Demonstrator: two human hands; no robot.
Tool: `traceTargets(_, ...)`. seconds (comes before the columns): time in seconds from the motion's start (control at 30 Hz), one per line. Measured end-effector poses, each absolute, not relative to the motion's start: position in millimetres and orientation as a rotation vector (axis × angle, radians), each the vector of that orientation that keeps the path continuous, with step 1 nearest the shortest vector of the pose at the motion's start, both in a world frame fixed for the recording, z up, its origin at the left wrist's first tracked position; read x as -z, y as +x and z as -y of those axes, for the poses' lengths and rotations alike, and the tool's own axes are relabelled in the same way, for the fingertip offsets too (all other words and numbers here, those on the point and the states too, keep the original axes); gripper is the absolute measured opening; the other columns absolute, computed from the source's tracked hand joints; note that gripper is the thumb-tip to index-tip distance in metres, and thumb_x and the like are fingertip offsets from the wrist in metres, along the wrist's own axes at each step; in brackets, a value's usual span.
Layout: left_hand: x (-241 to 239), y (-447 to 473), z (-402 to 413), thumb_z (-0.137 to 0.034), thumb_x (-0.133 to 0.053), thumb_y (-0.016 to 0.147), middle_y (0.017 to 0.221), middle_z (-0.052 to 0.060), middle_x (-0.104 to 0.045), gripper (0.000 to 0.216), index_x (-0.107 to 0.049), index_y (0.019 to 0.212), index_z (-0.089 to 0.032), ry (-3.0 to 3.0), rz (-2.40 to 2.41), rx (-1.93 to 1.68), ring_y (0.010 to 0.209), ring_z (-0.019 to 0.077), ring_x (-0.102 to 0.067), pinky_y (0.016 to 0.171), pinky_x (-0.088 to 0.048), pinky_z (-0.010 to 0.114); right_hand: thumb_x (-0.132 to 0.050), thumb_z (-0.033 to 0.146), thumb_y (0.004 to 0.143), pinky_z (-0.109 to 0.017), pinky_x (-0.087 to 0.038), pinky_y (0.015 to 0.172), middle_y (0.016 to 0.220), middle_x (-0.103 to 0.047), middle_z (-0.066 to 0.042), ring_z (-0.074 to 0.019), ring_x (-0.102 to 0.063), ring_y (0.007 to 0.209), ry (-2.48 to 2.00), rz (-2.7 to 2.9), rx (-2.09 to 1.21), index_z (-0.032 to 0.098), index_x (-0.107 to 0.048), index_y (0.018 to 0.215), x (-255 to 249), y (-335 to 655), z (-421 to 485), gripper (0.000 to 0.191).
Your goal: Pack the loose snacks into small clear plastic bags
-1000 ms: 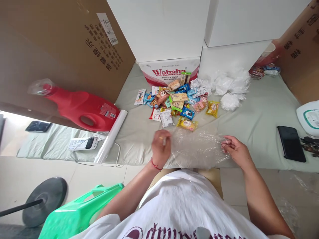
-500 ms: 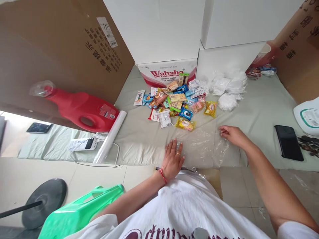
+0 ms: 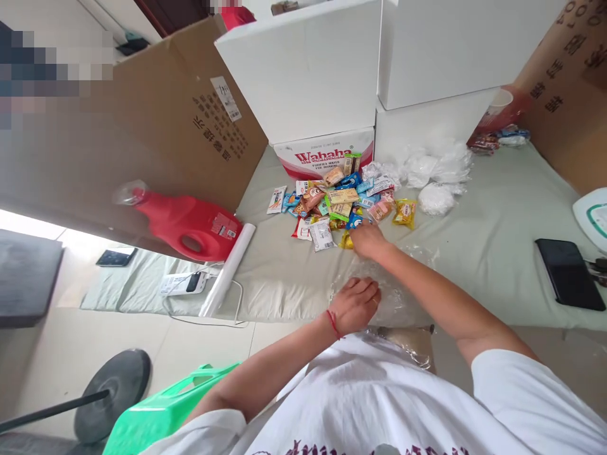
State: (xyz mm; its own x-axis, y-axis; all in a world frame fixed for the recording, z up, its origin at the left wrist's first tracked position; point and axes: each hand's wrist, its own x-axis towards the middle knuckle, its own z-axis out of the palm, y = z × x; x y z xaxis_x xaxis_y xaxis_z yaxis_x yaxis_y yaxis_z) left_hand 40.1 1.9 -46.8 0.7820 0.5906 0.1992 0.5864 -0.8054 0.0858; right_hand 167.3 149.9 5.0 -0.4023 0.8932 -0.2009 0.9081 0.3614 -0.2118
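Note:
At the near edge of a pile of wrapped snacks (image 3: 342,197), my right hand (image 3: 368,240) is closed over a yellow snack packet (image 3: 346,240), whose left end shows beside the fingers. A blue packet (image 3: 355,220) lies right at those fingertips, which are partly hidden. Closer to my body, my left hand (image 3: 358,302) has its fingers curled down into clear plastic film (image 3: 403,297). The film spreads under and to the right of it, beneath my right forearm. Another yellow packet (image 3: 404,213) lies apart to the right of the pile.
White crumpled plastic bundles (image 3: 436,197) sit right of the snacks. Behind stand a Wahaha carton (image 3: 327,155) and white boxes (image 3: 303,76). A red jug (image 3: 190,224), plastic roll (image 3: 230,268) and power bank (image 3: 183,283) lie left; a black phone (image 3: 569,273) lies right.
My right hand has moved left and forward from the film's right side onto the yellow packet. My left hand, flat before, now has curled fingers on the film. The view has shifted slightly.

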Motion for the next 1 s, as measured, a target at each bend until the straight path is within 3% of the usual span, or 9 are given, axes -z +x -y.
traceTargets(0.13,78.4,44.1,-25.2,-0.036,-0.044,0.105,0.156,0.014,-0.053,0.045,-0.059,0.143,-0.017,2.854,-1.102,-0.293,0.147,0.0305,-0.044,0.119,-0.037,0.05,-0.067,0.036,0.09,-0.04,-0.05,0.091,0.117,-0.074,-0.017,-0.0325,-0.063,0.114,1.815,-2.588,0.479,0.015,-0.067,0.127,-5.0,200.9,-166.1,0.042)
traceTargets(0.3,84.0,31.3,-13.1,-0.044,-0.044,0.104,0.169,0.01,-0.035,0.054,-0.047,0.155,-0.026,2.647,-1.478,-0.232,0.155,0.0437,-0.027,0.12,-0.026,0.068,-0.069,0.051,0.086,-0.036,-0.054,0.081,0.114,-0.075,-0.011,-0.0248,-0.07,0.094,2.533,-2.623,0.963,0.019,-0.066,0.124,-1.4,305.5,-185.9,0.05)
traceTargets(0.37,74.4,26.0,-2.4,-0.044,-0.044,0.104,0.168,0.011,-0.037,0.054,-0.05,0.154,-0.024,2.606,-1.52,-0.256,0.154,0.0429,-0.03,0.118,-0.032,0.064,-0.074,0.053,0.08,-0.038,-0.054,0.079,0.111,-0.075,-0.012,-0.027,-0.07,0.09,2.737,-2.453,0.786,0.021,-0.068,0.122,6.4,348.4,-184.0,0.053)
traceTargets(0.5,52.2,16.6,5.9,-0.039,-0.042,0.105,0.164,0.013,-0.044,0.046,-0.062,0.142,-0.02,2.575,-1.566,-0.391,0.139,0.0347,-0.05,0.103,-0.047,0.05,-0.08,0.044,0.074,-0.046,-0.05,0.083,0.108,-0.073,-0.021,-0.0377,-0.066,0.099,2.526,-2.087,0.298,0.017,-0.074,0.116,21.2,389.3,-169.5,0.051)
traceTargets(0.57,47.5,13.0,-1.8,-0.036,-0.043,0.105,0.156,0.011,-0.055,0.04,-0.07,0.13,-0.021,2.607,-1.551,-0.445,0.131,0.0307,-0.056,0.1,-0.048,0.048,-0.076,0.041,0.08,-0.047,-0.048,0.087,0.118,-0.069,-0.026,-0.0408,-0.061,0.11,2.481,-2.106,0.099,0.013,-0.073,0.122,23.5,377.1,-165.4,0.051)
traceTargets(0.67,53.5,9.8,-22.5,-0.033,-0.044,0.105,0.147,0.009,-0.064,0.037,-0.071,0.129,-0.022,2.693,-1.441,-0.441,0.137,0.0273,-0.054,0.112,-0.041,0.048,-0.058,0.035,0.095,-0.045,-0.045,0.096,0.12,-0.068,-0.022,-0.0363,-0.056,0.116,2.397,-2.415,-0.053,0.014,-0.072,0.125,21.7,323.3,-169.9,0.039)
traceTargets(0.73,63.1,8.8,-34.8,-0.035,-0.042,0.106,0.152,0.009,-0.059,0.042,-0.065,0.139,-0.024,2.697,-1.464,-0.378,0.148,0.0283,-0.044,0.122,-0.031,0.054,-0.051,0.031,0.099,-0.042,-0.045,0.098,0.12,-0.069,-0.017,-0.0318,-0.057,0.114,2.153,-2.612,0.117,0.018,-0.072,0.123,20.8,276.4,-177.5,0.034)
traceTargets(0.8,72.7,7.8,-41.3,-0.04,-0.041,0.106,0.162,0.009,-0.048,0.049,-0.054,0.151,-0.027,2.638,-1.596,-0.289,0.155,0.0322,-0.034,0.124,-0.023,0.063,-0.06,0.037,0.096,-0.042,-0.045,0.098,0.127,-0.067,-0.018,-0.0341,-0.054,0.12,2.029,-2.578,0.241,0.019,-0.07,0.127,22.3,233.8,-184.8,0.038)
traceTargets(1.0,81.5,6.4,-37.8,-0.05,-0.036,0.105,0.171,0.005,-0.031,0.056,-0.038,0.16,-0.037,2.518,-1.75,-0.122,0.158,0.0349,-0.026,0.123,-0.017,0.071,-0.063,0.033,0.09,-0.049,-0.043,0.103,0.128,-0.066,-0.021,-0.0388,-0.051,0.126,2.008,-2.566,0.221,0.013,-0.068,0.126,29.8,197.3,-192.1,0.041)
